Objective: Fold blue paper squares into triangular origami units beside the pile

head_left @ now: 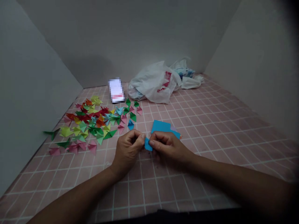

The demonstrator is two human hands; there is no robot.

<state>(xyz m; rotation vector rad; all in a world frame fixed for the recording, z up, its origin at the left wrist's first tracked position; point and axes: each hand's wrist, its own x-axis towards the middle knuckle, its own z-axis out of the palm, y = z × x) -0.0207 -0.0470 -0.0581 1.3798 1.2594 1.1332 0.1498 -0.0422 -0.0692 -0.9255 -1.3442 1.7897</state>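
My left hand (129, 148) and my right hand (166, 145) meet over the pink gridded mat, both pinching one small blue paper piece (148, 145) between fingertips. Just behind my right hand lies a small stack of paper sheets (163, 127), blue on top, with pink and orange edges showing. To the left spreads a pile of several folded paper triangles (93, 123) in green, yellow, red, pink and blue. A single blue folded triangle (130, 125) lies at the pile's near right edge.
A phone (116, 90) with a lit screen lies at the back of the mat. White plastic bags (156, 81) are heaped at the back, with crumpled white and blue stuff (187, 74) beside them. Grey walls enclose the mat (210, 124) on left, back and right.
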